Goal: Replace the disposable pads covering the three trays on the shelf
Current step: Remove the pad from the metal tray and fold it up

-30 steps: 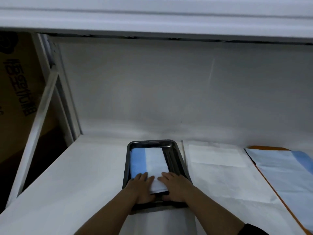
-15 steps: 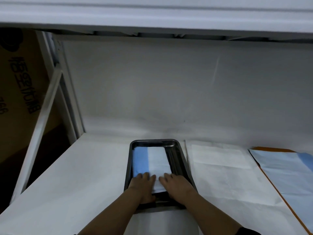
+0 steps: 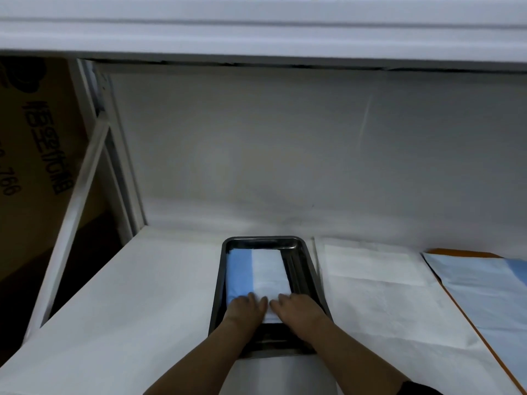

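A dark metal tray [image 3: 306, 262] sits on the white shelf in the middle of the view. Inside it lies a folded disposable pad [image 3: 258, 273], blue on its left part and white on its right. My left hand [image 3: 245, 307] and my right hand [image 3: 296, 309] lie side by side, palms down, on the pad's near edge. The fingers of both look flat against the pad. Under the hands, the pad's near end is hidden.
A white pad [image 3: 379, 289] lies flat on the shelf right of the tray. Further right, a blue and white pad [image 3: 482, 292] covers an orange-edged tray [image 3: 467, 253]. A shelf board [image 3: 256, 29] hangs overhead. A brown carton [image 3: 37, 155] stands beyond the left frame post.
Both hands have slid a little further into the tray along the pad. The view has shifted slightly; the tray and pad stay in place.
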`<state>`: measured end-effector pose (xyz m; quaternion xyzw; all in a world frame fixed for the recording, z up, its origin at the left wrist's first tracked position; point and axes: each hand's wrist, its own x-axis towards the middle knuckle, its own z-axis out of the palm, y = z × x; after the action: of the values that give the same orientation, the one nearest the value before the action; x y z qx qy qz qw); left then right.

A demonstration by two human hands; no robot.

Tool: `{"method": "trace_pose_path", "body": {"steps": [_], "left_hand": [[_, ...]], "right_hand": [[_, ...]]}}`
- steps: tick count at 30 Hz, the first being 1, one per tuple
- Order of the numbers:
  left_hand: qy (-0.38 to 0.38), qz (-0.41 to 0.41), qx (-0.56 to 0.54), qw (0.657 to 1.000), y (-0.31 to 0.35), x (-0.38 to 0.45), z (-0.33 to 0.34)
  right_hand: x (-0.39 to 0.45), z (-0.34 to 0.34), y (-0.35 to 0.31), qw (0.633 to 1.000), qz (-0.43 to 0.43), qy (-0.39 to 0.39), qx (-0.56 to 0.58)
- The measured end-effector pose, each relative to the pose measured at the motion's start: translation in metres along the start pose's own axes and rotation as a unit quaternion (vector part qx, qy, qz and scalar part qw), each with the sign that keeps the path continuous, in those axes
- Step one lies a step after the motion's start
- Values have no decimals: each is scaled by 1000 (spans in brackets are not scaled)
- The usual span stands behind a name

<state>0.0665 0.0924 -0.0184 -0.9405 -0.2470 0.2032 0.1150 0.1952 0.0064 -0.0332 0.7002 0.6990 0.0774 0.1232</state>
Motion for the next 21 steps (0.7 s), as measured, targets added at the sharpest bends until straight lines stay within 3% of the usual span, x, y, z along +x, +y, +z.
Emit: {"method": "trace_pose_path", "body": {"steps": [7, 11, 17, 21], "left_hand": [[82, -39, -60, 994, 2, -2, -6], [132, -33, -97, 986, -2, -3, -10], [204, 49, -219, 953, -16, -22, -18], [200, 85, -279, 935, -23, -41, -16]], "right_hand": [[-9, -5, 5, 993, 37, 78, 84], [-28, -11, 18, 982, 61, 52, 171], [-41, -19, 27, 924, 138, 90, 345], [-46, -20, 22, 893, 141, 45, 425]]}}
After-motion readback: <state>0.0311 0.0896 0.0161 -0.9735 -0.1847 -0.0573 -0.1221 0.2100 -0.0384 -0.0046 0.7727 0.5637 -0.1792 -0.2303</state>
